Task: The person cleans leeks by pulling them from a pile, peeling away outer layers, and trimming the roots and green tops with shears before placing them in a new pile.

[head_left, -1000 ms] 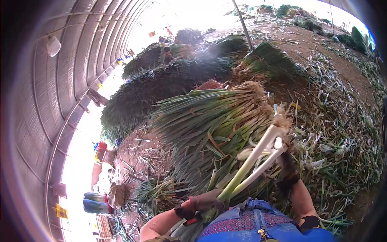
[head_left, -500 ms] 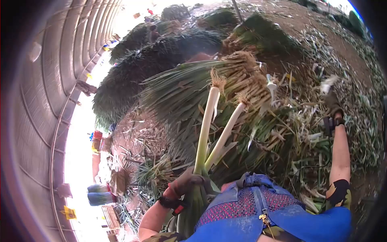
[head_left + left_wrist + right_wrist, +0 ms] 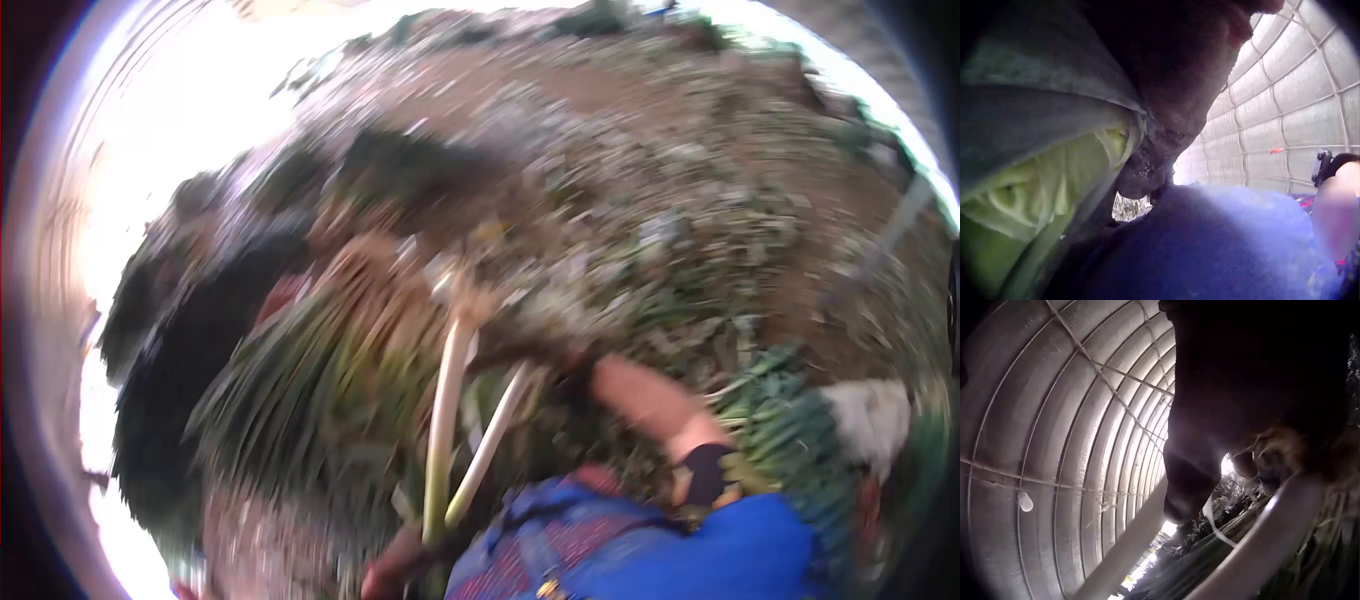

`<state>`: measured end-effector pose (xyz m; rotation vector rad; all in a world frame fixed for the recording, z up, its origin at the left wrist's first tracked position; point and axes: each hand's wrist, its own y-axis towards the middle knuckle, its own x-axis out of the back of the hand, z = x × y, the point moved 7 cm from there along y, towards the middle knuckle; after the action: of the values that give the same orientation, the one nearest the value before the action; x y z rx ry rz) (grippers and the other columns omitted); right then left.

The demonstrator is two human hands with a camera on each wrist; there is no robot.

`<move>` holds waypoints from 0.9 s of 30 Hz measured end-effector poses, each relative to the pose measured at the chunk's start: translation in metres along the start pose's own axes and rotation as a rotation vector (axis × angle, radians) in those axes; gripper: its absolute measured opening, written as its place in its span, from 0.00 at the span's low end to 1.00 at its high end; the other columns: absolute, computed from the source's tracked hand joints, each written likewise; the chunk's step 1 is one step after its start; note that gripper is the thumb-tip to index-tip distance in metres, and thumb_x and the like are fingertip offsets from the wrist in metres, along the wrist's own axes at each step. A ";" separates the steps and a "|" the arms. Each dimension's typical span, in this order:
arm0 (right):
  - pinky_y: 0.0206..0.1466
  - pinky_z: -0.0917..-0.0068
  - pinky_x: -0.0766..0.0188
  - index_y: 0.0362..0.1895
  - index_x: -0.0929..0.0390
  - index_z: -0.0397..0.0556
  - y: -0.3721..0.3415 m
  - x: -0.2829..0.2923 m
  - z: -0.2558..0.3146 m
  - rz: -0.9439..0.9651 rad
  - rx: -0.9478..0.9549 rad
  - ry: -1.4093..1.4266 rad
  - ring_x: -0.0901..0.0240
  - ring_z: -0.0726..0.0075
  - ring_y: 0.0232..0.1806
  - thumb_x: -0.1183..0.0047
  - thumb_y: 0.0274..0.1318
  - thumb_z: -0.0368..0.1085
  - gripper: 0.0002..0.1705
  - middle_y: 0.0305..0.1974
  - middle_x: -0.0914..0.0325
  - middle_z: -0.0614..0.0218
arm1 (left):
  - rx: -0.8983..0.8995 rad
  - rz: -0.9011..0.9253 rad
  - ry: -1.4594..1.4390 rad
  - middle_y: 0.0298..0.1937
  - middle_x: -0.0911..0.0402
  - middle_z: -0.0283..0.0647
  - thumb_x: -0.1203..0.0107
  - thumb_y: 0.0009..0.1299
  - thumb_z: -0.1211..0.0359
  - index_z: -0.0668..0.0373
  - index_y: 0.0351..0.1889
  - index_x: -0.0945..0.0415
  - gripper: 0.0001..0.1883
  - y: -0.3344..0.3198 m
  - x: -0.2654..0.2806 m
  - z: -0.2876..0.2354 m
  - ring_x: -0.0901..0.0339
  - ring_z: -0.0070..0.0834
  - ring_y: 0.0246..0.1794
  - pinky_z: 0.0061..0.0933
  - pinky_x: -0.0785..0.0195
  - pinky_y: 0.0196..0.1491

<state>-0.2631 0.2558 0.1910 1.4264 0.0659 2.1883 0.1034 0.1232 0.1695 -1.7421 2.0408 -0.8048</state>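
Observation:
Two long green onions [image 3: 447,430] with white shanks and brown roots stand side by side in the head view. My gloved left hand [image 3: 400,560] grips them low, around the green part. In the left wrist view its dark fingers [image 3: 1169,119] curl by the green leaves [image 3: 1029,150]. My gloved right hand [image 3: 530,350] is up at the root ends, overlapping the top of the shorter stalk. The right wrist view shows its fingers bent at the hairy roots [image 3: 1282,447], just above a white shank [image 3: 1260,544]. A thin white strip of peel [image 3: 1216,525] hangs beside that shank.
A pile of green onions [image 3: 310,360] lies ahead on the left, roots turned away from me. Darker heaps [image 3: 190,390] lie beyond it. Leaf scraps [image 3: 680,230] litter the ground to the right. More green onions [image 3: 800,430] and a whitish bundle [image 3: 870,420] lie at the right.
My right hand worked at the roots, swung far out right with a pale scrap, and is back at the root ends. The view has turned right and blurred. My left hand keeps its hold.

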 end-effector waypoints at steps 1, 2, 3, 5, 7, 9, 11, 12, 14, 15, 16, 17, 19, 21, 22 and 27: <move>0.64 0.62 0.32 0.52 0.24 0.49 -0.005 -0.020 -0.009 -0.030 -0.011 -0.153 0.29 0.58 0.59 0.41 0.58 0.45 0.21 0.55 0.26 0.58 | -0.087 -0.001 0.232 0.57 0.20 0.41 0.41 0.70 0.62 0.60 0.63 0.25 0.24 0.029 0.016 0.056 0.23 0.29 0.58 0.33 0.32 0.61; 0.63 0.62 0.31 0.49 0.22 0.49 -0.009 -0.033 -0.028 -0.060 -0.042 -0.290 0.27 0.59 0.56 0.42 0.59 0.43 0.17 0.52 0.25 0.59 | -0.099 -0.015 0.349 0.58 0.20 0.41 0.41 0.70 0.63 0.60 0.63 0.26 0.24 0.061 0.026 0.053 0.23 0.29 0.58 0.33 0.32 0.61; 0.61 0.62 0.30 0.45 0.20 0.49 -0.015 -0.038 -0.048 -0.105 -0.089 -0.427 0.26 0.59 0.54 0.43 0.59 0.41 0.13 0.49 0.23 0.61 | -0.099 -0.005 0.370 0.58 0.20 0.41 0.42 0.70 0.64 0.60 0.63 0.26 0.24 0.091 0.024 0.026 0.23 0.29 0.58 0.33 0.32 0.61; 0.58 0.62 0.27 0.38 0.16 0.48 -0.033 -0.007 -0.121 -0.313 -0.226 -0.640 0.23 0.60 0.50 0.45 0.60 0.37 0.08 0.43 0.20 0.63 | -0.103 0.020 0.394 0.58 0.20 0.41 0.43 0.70 0.65 0.60 0.64 0.27 0.24 0.130 0.016 -0.005 0.24 0.29 0.59 0.33 0.31 0.61; 0.40 0.64 0.26 0.28 0.19 0.48 -0.083 0.101 -0.140 -0.604 -0.470 -0.410 0.20 0.62 0.36 0.46 0.61 0.38 0.10 0.30 0.19 0.64 | -0.136 0.056 0.421 0.59 0.20 0.42 0.43 0.70 0.66 0.59 0.65 0.29 0.24 0.156 0.010 -0.022 0.24 0.30 0.59 0.32 0.31 0.61; 0.42 0.61 0.25 0.44 0.17 0.52 -0.130 0.158 -0.108 -0.511 -1.013 -0.219 0.20 0.59 0.39 0.43 0.55 0.50 0.19 0.35 0.19 0.62 | -0.168 0.095 0.449 0.59 0.21 0.42 0.44 0.70 0.67 0.59 0.65 0.30 0.25 0.175 0.005 -0.032 0.24 0.30 0.59 0.32 0.31 0.61; 0.49 0.60 0.26 0.56 0.22 0.53 -0.137 0.143 -0.088 -0.213 -0.925 -0.818 0.23 0.55 0.47 0.40 0.50 0.54 0.31 0.46 0.21 0.58 | -0.193 0.141 0.477 0.60 0.21 0.42 0.45 0.70 0.68 0.59 0.66 0.31 0.25 0.189 -0.001 -0.038 0.24 0.30 0.59 0.32 0.31 0.61; 0.55 0.60 0.29 0.59 0.24 0.52 -0.128 0.134 -0.049 -0.195 -0.740 -0.832 0.25 0.55 0.52 0.40 0.50 0.50 0.32 0.51 0.23 0.57 | -0.209 0.162 0.489 0.60 0.21 0.42 0.46 0.70 0.69 0.59 0.66 0.31 0.25 0.196 -0.004 -0.042 0.24 0.30 0.59 0.32 0.31 0.61; 0.70 0.61 0.35 0.64 0.29 0.49 -0.102 0.134 0.071 -0.250 -0.366 -0.532 0.27 0.55 0.60 0.41 0.54 0.39 0.32 0.60 0.27 0.56 | -0.233 0.205 0.510 0.60 0.21 0.42 0.46 0.70 0.70 0.59 0.67 0.33 0.26 0.208 -0.009 -0.046 0.24 0.30 0.59 0.32 0.30 0.61; 0.75 0.63 0.43 0.63 0.28 0.49 -0.095 0.091 0.076 -0.368 -0.219 -0.221 0.35 0.57 0.67 0.42 0.56 0.36 0.29 0.59 0.26 0.60 | -0.244 0.230 0.525 0.61 0.21 0.42 0.47 0.70 0.71 0.59 0.68 0.33 0.26 0.213 -0.012 -0.049 0.24 0.30 0.60 0.32 0.30 0.61; 0.74 0.61 0.42 0.63 0.28 0.50 -0.091 0.066 0.096 -0.376 -0.157 -0.089 0.34 0.56 0.66 0.44 0.57 0.38 0.28 0.57 0.26 0.60 | -0.256 0.253 0.539 0.61 0.22 0.42 0.47 0.70 0.72 0.59 0.68 0.34 0.26 0.216 -0.013 -0.050 0.25 0.30 0.60 0.32 0.30 0.61; 0.72 0.59 0.40 0.63 0.29 0.50 -0.085 0.043 0.119 -0.334 -0.133 -0.204 0.33 0.55 0.64 0.45 0.58 0.39 0.27 0.55 0.25 0.59 | -0.265 0.276 0.555 0.61 0.22 0.42 0.48 0.70 0.72 0.59 0.68 0.34 0.27 0.222 -0.015 -0.052 0.25 0.30 0.60 0.31 0.30 0.61; 0.69 0.55 0.37 0.62 0.29 0.50 -0.077 -0.011 0.144 -0.295 -0.101 -0.505 0.31 0.54 0.62 0.49 0.60 0.43 0.26 0.51 0.25 0.58 | -0.286 0.320 0.586 0.62 0.22 0.42 0.49 0.70 0.73 0.58 0.69 0.36 0.27 0.232 -0.019 -0.055 0.25 0.30 0.60 0.31 0.30 0.61; 0.66 0.51 0.34 0.62 0.30 0.51 -0.083 -0.032 0.149 -0.313 -0.098 -0.667 0.29 0.52 0.59 0.52 0.62 0.46 0.26 0.47 0.24 0.56 | -0.303 0.364 0.620 0.62 0.22 0.42 0.50 0.70 0.75 0.58 0.70 0.37 0.28 0.242 -0.021 -0.061 0.25 0.30 0.60 0.31 0.29 0.61; 0.62 0.52 0.32 0.56 0.26 0.50 -0.094 -0.003 0.169 -0.359 0.054 -0.591 0.28 0.50 0.56 0.51 0.59 0.47 0.23 0.44 0.25 0.56 | -0.309 0.385 0.638 0.62 0.22 0.42 0.50 0.69 0.75 0.58 0.70 0.37 0.28 0.246 -0.022 -0.063 0.25 0.30 0.60 0.31 0.29 0.61; 0.39 0.59 0.30 0.29 0.29 0.56 -0.169 -0.001 0.168 -0.278 -0.363 -0.613 0.28 0.59 0.35 0.43 0.42 0.41 0.10 0.29 0.31 0.69 | -0.329 0.457 0.711 0.63 0.23 0.42 0.52 0.69 0.78 0.58 0.72 0.40 0.30 0.257 -0.026 -0.069 0.26 0.31 0.61 0.31 0.28 0.61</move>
<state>-0.0503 0.3617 0.2116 1.6814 -0.3143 1.3862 -0.1338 0.1848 0.0626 -1.1044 3.0313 -1.0754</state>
